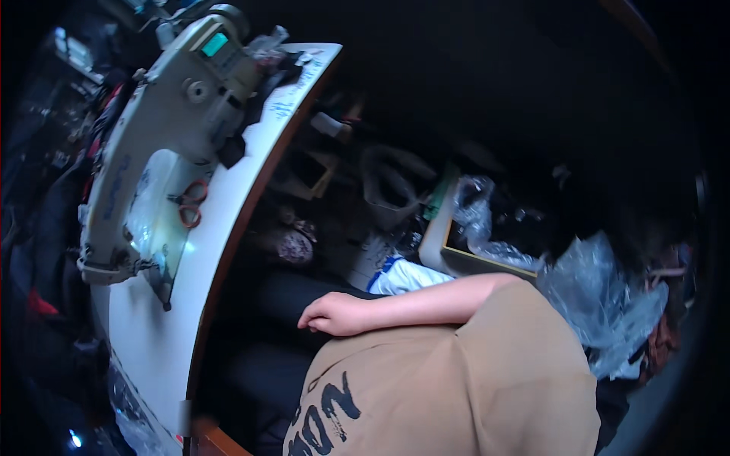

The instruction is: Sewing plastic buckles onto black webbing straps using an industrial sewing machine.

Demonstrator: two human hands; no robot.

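Note:
My right hand (334, 313) rests on my dark-trousered thigh, its forearm coming in from the right across my tan shirt. Its fingers curl loosely inward, and nothing shows in them. Just beyond the forearm lies a white cloth with a blue edge (411, 278). Outside the view is my left hand. To the left, a pale industrial sewing machine (129, 144) stands on a white table (220, 197). Orange-handled scissors (192, 204) lie on the tabletop beside the machine's arm, apart from my hand.
The table's brown edge (255, 194) runs between the machine and my lap. Past my forearm stands an open box (435, 239) with clear plastic in it. A large clear plastic bag (601, 292) sits at the right. Dim clutter fills the floor.

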